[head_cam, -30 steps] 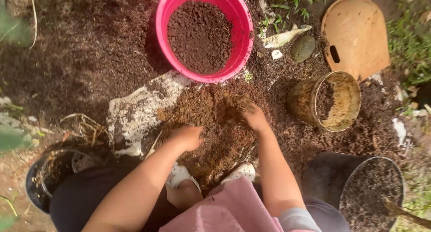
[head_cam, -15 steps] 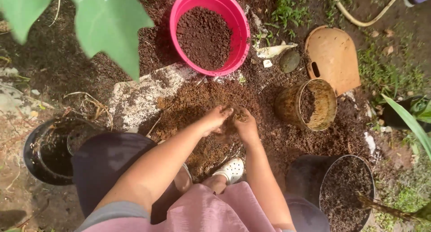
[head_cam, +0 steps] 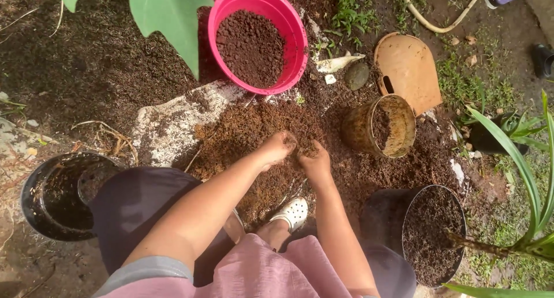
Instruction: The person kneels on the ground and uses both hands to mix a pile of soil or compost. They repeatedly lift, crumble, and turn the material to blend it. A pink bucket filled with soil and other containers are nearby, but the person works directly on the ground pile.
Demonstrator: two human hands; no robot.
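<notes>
While both hands, left hand (head_cam: pixel 277 147) and right hand (head_cam: pixel 315 161), cup a clump from the soil pile (head_cam: pixel 254 130) on the ground, loose grip could crumble it short of the pink tub (head_cam: pixel 258 38).

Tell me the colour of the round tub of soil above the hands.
Bright pink tub, seen in the head view.

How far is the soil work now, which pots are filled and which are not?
Done: the pink tub holds dark soil well up its wall, and the black pot on the right is filled with soil. In hand: the left hand and right hand meet in the brown soil pile, gathering a clump. Left: the tipped brown pot has only a little soil, and the black pot at left looks nearly empty.
</notes>
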